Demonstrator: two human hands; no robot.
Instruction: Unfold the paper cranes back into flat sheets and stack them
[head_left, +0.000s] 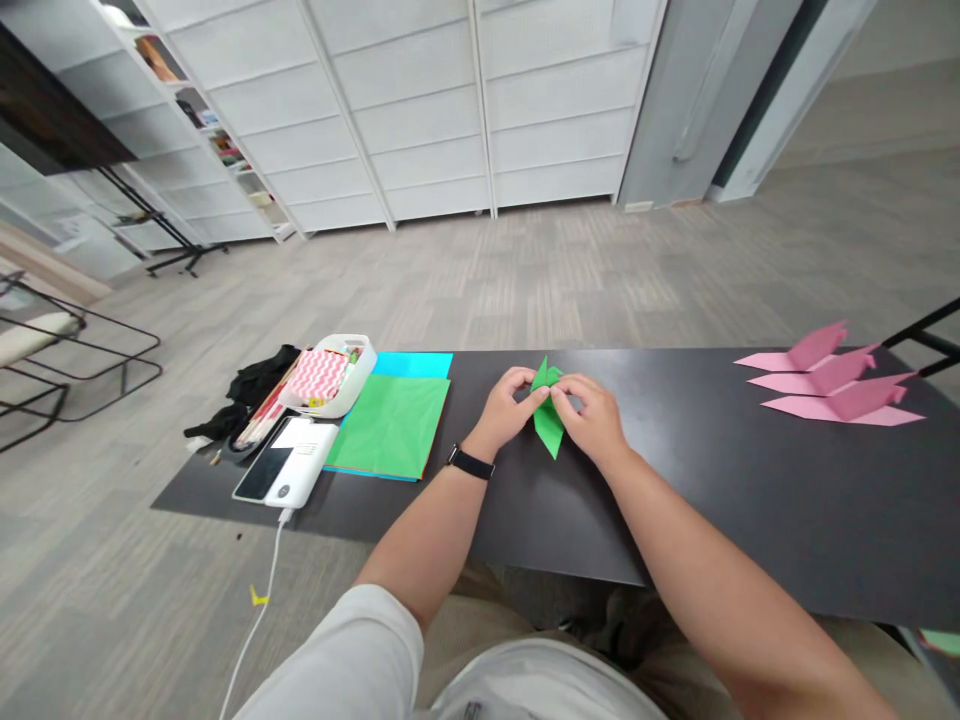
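A folded green paper piece (549, 430) with pointed ends is held between both hands above the dark table. My left hand (510, 404) pinches its left side between thumb and fingers, and a black band circles that wrist. On the other side, my right hand (591, 412) grips the upper right part of the paper, its fingers bent. The fingertips of both hands nearly meet and cover part of the folds. One point of the paper sticks up, another hangs down toward me.
Left on the table (517, 520) lie green sheets (394, 425) over blue ones, a white basket (360, 372), a phone (268, 474), a white power bank (304, 462) with a cable, and black cloth (259, 378). Several folded pink paper birds (862, 400) stand at the right.
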